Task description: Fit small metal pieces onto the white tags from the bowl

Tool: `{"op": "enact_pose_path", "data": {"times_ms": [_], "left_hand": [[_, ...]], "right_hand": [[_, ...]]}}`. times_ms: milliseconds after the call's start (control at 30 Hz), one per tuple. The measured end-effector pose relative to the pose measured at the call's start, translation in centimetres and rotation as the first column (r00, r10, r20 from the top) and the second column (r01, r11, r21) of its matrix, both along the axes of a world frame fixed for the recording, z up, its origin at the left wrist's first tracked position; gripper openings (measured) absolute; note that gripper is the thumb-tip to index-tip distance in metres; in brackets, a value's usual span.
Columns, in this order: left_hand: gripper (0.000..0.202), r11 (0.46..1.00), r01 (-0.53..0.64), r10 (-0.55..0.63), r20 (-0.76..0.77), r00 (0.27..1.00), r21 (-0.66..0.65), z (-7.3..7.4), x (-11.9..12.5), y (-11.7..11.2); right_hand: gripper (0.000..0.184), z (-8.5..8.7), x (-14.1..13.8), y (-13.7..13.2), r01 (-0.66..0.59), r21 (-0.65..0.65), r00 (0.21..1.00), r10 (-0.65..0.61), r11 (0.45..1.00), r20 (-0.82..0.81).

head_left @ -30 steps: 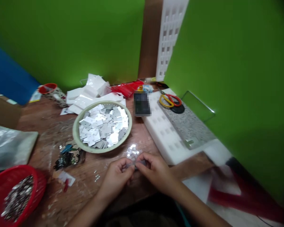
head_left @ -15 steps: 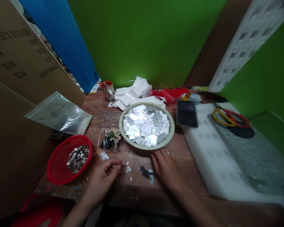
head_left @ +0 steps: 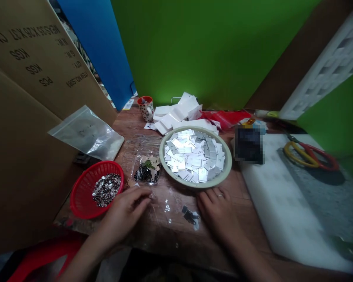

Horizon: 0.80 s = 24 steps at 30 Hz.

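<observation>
My left hand (head_left: 126, 209) is low over the table beside a red basket of small shiny metal pieces (head_left: 106, 189). Its fingers are loosely bent, the thumb stands apart from them, and no held thing shows. My right hand (head_left: 219, 213) lies with outstretched fingers at the near rim of a pale round bowl (head_left: 164, 172), which holds many flat silvery metal plates (head_left: 191, 156). Between my hands lie several small round pieces (head_left: 167, 207) and a little pile of dark flat metal parts (head_left: 190, 216). A clear tray of dark and brass-coloured parts (head_left: 147, 170) sits left of the bowl.
Behind the bowl are white paper pieces (head_left: 176, 111), a patterned mug (head_left: 146, 109) and red plastic (head_left: 223, 118). A clear zip bag (head_left: 90, 133) leans by the cardboard box (head_left: 26, 78). Scissors (head_left: 302, 154) lie right, near white foam (head_left: 261, 199) and a blurred-out dark object (head_left: 249, 145).
The view has swung slightly left, so the scene sits further right. My left hand now covers the small white piece by the tray and overlaps the basket's edge. My right hand stays by the bowl.
</observation>
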<state>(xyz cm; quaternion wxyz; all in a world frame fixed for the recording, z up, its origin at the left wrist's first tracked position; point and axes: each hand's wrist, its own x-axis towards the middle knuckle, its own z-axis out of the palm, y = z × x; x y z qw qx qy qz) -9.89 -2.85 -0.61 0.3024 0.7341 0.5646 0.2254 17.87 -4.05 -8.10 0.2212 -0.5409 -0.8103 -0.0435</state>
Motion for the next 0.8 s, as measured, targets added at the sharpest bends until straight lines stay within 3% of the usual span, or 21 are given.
{"op": "enact_pose_path", "data": {"times_ms": [133, 233, 433, 600, 700, 800], "left_hand": [[0.019, 0.99, 0.114, -0.116, -0.019, 0.993, -0.082, -2.6, 2.1, -0.7], [0.019, 0.988, 0.136, -0.136, -0.002, 0.991, -0.071, -3.3, 3.0, -0.8], [0.015, 0.988, 0.132, -0.129, 0.045, 0.991, -0.078, -2.9, 4.1, -0.9], [0.014, 0.993, 0.11, -0.112, 0.075, 0.991, 0.037, -2.3, 5.3, 0.3], [0.013, 0.989, 0.101, -0.113, 0.118, 0.987, 0.105, -1.2, 6.6, 1.2], [0.012, 0.987, 0.109, -0.13, 0.188, 0.974, 0.117, -0.2, 8.1, 1.5]], "right_hand": [[0.018, 0.5, 0.0, -0.4, -0.011, -0.074, 1.0, 0.012, 0.997, 0.012], [0.017, 0.8, 0.2, -0.9, 0.003, -0.147, 1.0, -0.007, 0.989, -0.026], [0.015, 1.7, 1.4, -2.0, 0.074, -0.198, 0.972, -0.115, 0.977, -0.203], [0.011, 4.8, 2.2, -1.5, 0.026, -0.071, 0.925, -0.051, 0.997, -0.377], [0.014, 6.6, 2.4, 1.0, 0.105, -0.023, 0.934, -0.106, 0.994, -0.341], [0.018, 7.6, 2.1, 4.2, 0.173, -0.074, 0.966, -0.184, 0.982, -0.183]]}}
